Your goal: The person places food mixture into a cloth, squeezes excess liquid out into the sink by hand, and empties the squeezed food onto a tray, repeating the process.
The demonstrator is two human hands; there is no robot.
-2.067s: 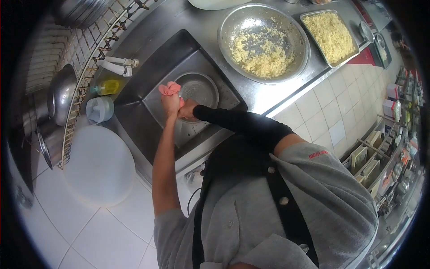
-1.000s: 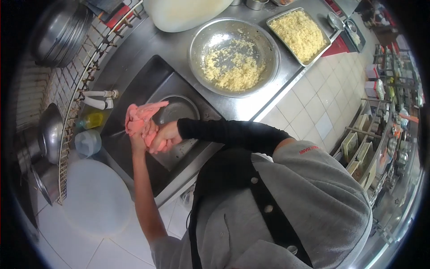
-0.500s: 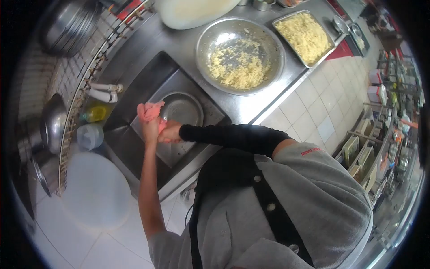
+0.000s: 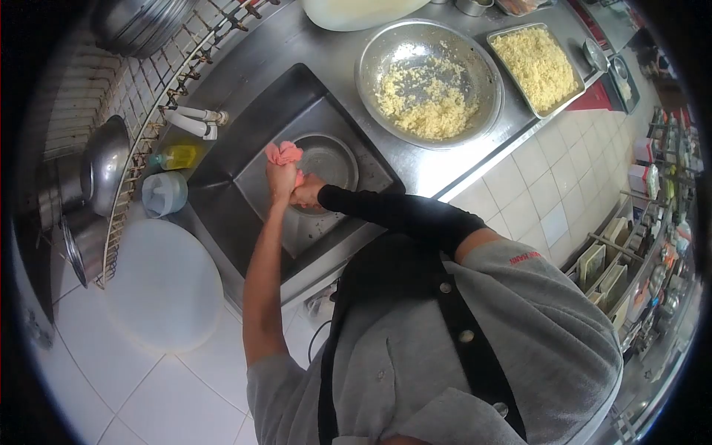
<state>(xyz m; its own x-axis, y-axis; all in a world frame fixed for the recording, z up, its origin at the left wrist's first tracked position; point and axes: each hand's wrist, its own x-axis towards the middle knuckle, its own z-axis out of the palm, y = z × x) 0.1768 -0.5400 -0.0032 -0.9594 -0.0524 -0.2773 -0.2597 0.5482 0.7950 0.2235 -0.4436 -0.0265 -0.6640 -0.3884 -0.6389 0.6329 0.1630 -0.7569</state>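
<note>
A bunched pink cloth [image 4: 284, 153] is squeezed between my two hands above the dark metal sink [image 4: 256, 178]. My left hand [image 4: 280, 182] wraps round it, with the crumpled upper end sticking out beyond the fist. Pressed close beside it, my right hand [image 4: 307, 192], below a black sleeve, grips the cloth's lower part. Most of that lower part is hidden by the fingers. Beneath and behind the hands, a round metal pan [image 4: 326, 159] sits in the sink.
On the steel counter, a large metal bowl [image 4: 363, 81] holds yellow crumbly food, beside a tray [image 4: 535, 109] heaped with similar food. A faucet [image 4: 194, 121], yellow bottle [image 4: 176, 156] and plastic container [image 4: 164, 194] line the sink's left. A wire rack [image 4: 137, 148] holds metal bowls.
The whole view has shifted, so the counter and sink appear further right and higher. Both hands keep their grip on the pink cloth and stay over the sink.
</note>
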